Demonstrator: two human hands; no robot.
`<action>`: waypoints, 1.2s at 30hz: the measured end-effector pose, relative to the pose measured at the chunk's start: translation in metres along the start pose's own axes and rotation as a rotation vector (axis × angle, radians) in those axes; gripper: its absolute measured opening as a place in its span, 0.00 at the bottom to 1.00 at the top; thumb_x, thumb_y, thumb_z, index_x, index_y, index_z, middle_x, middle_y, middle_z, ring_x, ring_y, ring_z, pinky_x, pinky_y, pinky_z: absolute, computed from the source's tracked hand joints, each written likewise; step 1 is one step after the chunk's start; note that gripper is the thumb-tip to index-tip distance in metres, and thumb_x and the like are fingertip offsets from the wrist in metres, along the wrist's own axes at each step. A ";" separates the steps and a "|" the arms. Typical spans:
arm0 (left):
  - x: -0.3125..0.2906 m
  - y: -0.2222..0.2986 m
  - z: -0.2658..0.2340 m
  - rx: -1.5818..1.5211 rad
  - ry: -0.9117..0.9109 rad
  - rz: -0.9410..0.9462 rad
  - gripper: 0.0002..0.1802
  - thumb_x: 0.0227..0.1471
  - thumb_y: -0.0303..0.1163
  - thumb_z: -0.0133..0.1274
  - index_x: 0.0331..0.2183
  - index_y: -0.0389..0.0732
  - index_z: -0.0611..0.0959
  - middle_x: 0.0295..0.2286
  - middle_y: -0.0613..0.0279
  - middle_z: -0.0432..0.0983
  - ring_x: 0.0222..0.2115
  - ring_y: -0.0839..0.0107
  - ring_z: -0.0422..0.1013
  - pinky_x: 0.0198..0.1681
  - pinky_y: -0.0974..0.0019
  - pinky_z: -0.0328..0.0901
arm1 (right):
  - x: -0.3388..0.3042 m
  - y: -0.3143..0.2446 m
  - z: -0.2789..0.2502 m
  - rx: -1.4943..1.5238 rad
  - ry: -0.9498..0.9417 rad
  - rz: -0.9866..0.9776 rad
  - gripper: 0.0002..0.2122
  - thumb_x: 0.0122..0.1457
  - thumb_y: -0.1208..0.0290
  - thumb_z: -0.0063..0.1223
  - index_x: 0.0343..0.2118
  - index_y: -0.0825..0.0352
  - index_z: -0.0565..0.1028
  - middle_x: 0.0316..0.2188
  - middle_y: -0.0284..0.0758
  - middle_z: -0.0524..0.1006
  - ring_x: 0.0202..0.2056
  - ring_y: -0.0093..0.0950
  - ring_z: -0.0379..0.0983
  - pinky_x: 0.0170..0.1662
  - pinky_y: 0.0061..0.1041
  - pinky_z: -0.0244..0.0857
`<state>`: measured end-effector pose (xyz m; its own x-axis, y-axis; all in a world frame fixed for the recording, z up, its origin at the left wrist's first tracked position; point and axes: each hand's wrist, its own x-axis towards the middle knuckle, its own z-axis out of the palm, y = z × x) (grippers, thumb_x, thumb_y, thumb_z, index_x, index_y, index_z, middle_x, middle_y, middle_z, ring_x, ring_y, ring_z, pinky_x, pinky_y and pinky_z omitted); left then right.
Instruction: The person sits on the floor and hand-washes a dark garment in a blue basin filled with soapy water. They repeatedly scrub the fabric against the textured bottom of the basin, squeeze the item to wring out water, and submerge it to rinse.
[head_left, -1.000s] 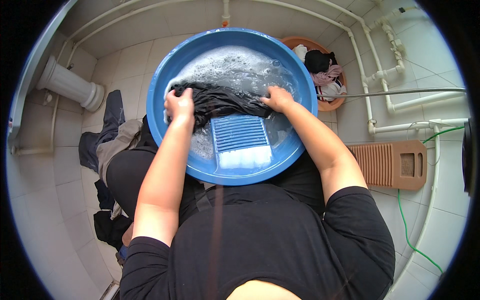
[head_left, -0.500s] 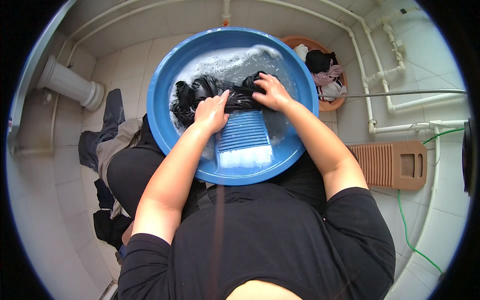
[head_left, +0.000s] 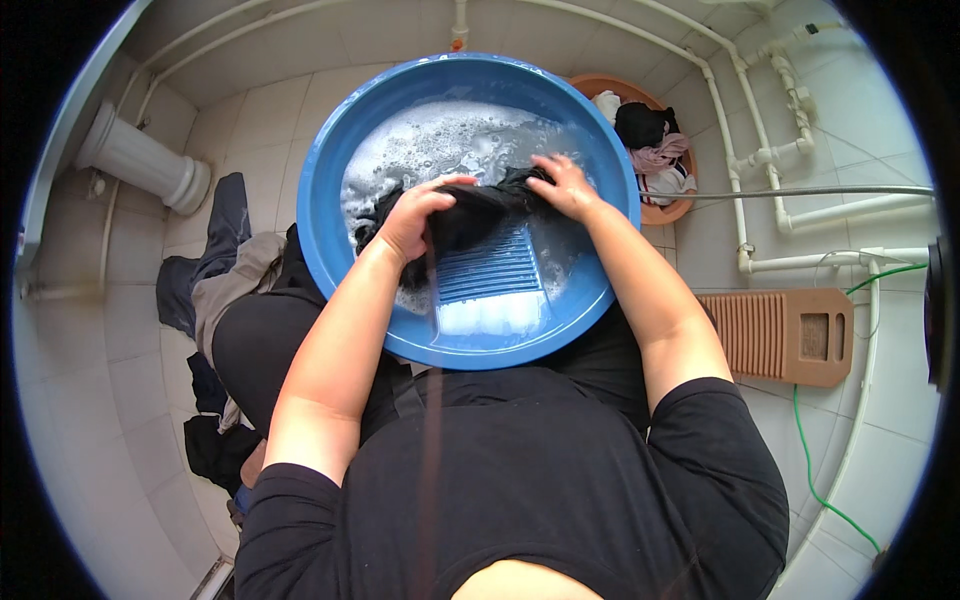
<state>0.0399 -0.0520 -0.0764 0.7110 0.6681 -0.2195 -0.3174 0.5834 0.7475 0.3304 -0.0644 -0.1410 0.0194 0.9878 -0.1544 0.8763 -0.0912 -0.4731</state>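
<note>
Wet black cloth (head_left: 470,218), whose garment kind I cannot make out, lies bunched in a large blue basin (head_left: 318,215) of soapy water. At its left end my left hand (head_left: 410,220) is closed on it, thumb and fingers on the near fold. My right hand (head_left: 566,188) grips the right end, with fingers curled over its far edge. Just below the cloth slopes a ribbed blue washboard (head_left: 488,272), set in the near side of the basin. White foam (head_left: 420,130) covers the water beyond the cloth, and part of the cloth is under water.
An orange-brown tub (head_left: 683,208) of clothes stands behind the basin on the right. A brown washboard (head_left: 775,335) lies beside my right arm, near a green cord (head_left: 808,465). Clothes (head_left: 232,285) lie on the tiles at left. White pipes (head_left: 735,140) line the wall.
The cloth's near edge has lifted and folded over the ribs. My left hand has turned to grip it, and my right hand has shifted slightly right. Foam has spread behind the cloth.
</note>
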 end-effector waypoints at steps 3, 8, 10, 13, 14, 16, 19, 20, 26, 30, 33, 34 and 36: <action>0.012 -0.021 -0.033 -0.512 0.274 -0.003 0.24 0.50 0.40 0.43 0.44 0.32 0.73 0.41 0.49 0.72 0.43 0.58 0.69 0.52 0.56 0.60 | -0.007 -0.009 0.014 0.089 -0.215 -0.078 0.42 0.41 0.40 0.56 0.57 0.59 0.57 0.56 0.49 0.56 0.58 0.45 0.51 0.59 0.36 0.48; 0.019 -0.025 -0.030 -0.666 0.322 0.071 0.26 0.54 0.49 0.39 0.41 0.35 0.75 0.40 0.50 0.73 0.43 0.55 0.69 0.51 0.53 0.60 | -0.003 -0.030 0.020 0.244 -0.054 0.071 0.25 0.43 0.54 0.56 0.39 0.72 0.74 0.50 0.50 0.63 0.51 0.43 0.60 0.53 0.30 0.55; 0.021 -0.022 -0.021 -0.658 0.252 0.075 0.27 0.54 0.51 0.40 0.41 0.35 0.75 0.40 0.50 0.73 0.43 0.55 0.69 0.51 0.53 0.60 | -0.011 -0.063 0.022 0.455 0.111 -0.185 0.24 0.41 0.57 0.57 0.38 0.72 0.74 0.47 0.48 0.65 0.51 0.41 0.60 0.52 0.28 0.56; 0.016 -0.025 -0.022 -0.645 0.227 0.010 0.28 0.52 0.55 0.42 0.37 0.38 0.76 0.37 0.52 0.74 0.39 0.57 0.70 0.46 0.53 0.64 | -0.038 -0.135 0.013 0.553 0.160 -0.441 0.17 0.40 0.67 0.57 0.33 0.71 0.74 0.43 0.44 0.68 0.48 0.36 0.63 0.51 0.29 0.58; 0.013 -0.024 -0.021 -0.645 0.228 -0.040 0.27 0.52 0.54 0.42 0.37 0.39 0.76 0.36 0.53 0.74 0.39 0.58 0.71 0.45 0.54 0.65 | -0.048 -0.155 0.013 0.513 0.200 -0.525 0.16 0.39 0.69 0.57 0.33 0.70 0.72 0.41 0.43 0.68 0.46 0.37 0.65 0.48 0.29 0.60; -0.002 -0.018 -0.016 -0.679 0.015 -0.150 0.23 0.52 0.52 0.43 0.32 0.41 0.77 0.33 0.55 0.75 0.35 0.61 0.72 0.41 0.55 0.67 | -0.064 -0.186 0.014 0.534 0.258 -0.653 0.17 0.36 0.72 0.57 0.32 0.68 0.69 0.38 0.41 0.69 0.41 0.39 0.68 0.43 0.29 0.63; -0.001 -0.021 -0.009 -0.475 0.130 0.008 0.24 0.49 0.53 0.46 0.35 0.40 0.76 0.31 0.54 0.74 0.33 0.61 0.72 0.38 0.59 0.67 | -0.075 -0.211 0.024 0.529 0.311 -0.714 0.18 0.34 0.70 0.56 0.34 0.62 0.69 0.33 0.39 0.71 0.36 0.39 0.70 0.39 0.32 0.65; -0.007 -0.015 0.011 -0.333 0.232 0.094 0.23 0.51 0.52 0.44 0.35 0.41 0.76 0.31 0.55 0.74 0.33 0.62 0.71 0.38 0.60 0.67 | -0.073 -0.209 0.025 0.452 0.344 -0.760 0.17 0.34 0.69 0.55 0.32 0.62 0.70 0.32 0.38 0.71 0.34 0.38 0.70 0.37 0.32 0.66; 0.001 -0.022 0.009 -0.303 0.687 -0.074 0.26 0.52 0.52 0.38 0.41 0.41 0.74 0.36 0.54 0.73 0.37 0.61 0.70 0.42 0.58 0.65 | -0.054 -0.196 0.026 0.204 0.490 -0.798 0.13 0.33 0.64 0.56 0.26 0.61 0.72 0.23 0.34 0.72 0.26 0.34 0.70 0.29 0.31 0.66; 0.004 -0.020 0.007 -0.413 0.562 -0.165 0.27 0.53 0.53 0.36 0.42 0.40 0.74 0.39 0.55 0.73 0.40 0.62 0.69 0.44 0.58 0.63 | -0.023 -0.170 0.025 0.276 0.534 -0.383 0.11 0.38 0.63 0.50 0.25 0.63 0.73 0.24 0.41 0.74 0.27 0.41 0.72 0.31 0.35 0.67; 0.015 -0.024 0.007 -0.216 0.411 -0.078 0.30 0.52 0.54 0.40 0.46 0.38 0.71 0.44 0.57 0.69 0.45 0.65 0.65 0.50 0.62 0.58 | 0.008 -0.112 0.005 0.132 0.367 0.209 0.18 0.44 0.60 0.48 0.38 0.64 0.70 0.33 0.44 0.76 0.36 0.41 0.73 0.42 0.38 0.64; 0.021 -0.032 -0.003 -0.162 0.479 0.003 0.33 0.52 0.53 0.44 0.50 0.36 0.67 0.47 0.55 0.66 0.47 0.65 0.63 0.53 0.66 0.54 | 0.009 -0.101 -0.005 0.131 0.334 0.295 0.20 0.44 0.60 0.48 0.41 0.63 0.69 0.37 0.44 0.74 0.39 0.41 0.71 0.43 0.37 0.63; 0.018 -0.025 -0.001 0.301 0.498 0.198 0.44 0.46 0.52 0.52 0.54 0.32 0.57 0.50 0.47 0.62 0.50 0.62 0.60 0.54 0.64 0.53 | 0.008 -0.057 0.005 -0.089 0.503 0.146 0.17 0.47 0.60 0.49 0.41 0.58 0.72 0.41 0.40 0.72 0.44 0.40 0.67 0.46 0.38 0.62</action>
<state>0.0602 -0.0544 -0.0999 0.2555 0.9282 -0.2705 -0.1704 0.3186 0.9324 0.2781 -0.0524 -0.1200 0.3537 0.9061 0.2322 0.8842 -0.2430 -0.3990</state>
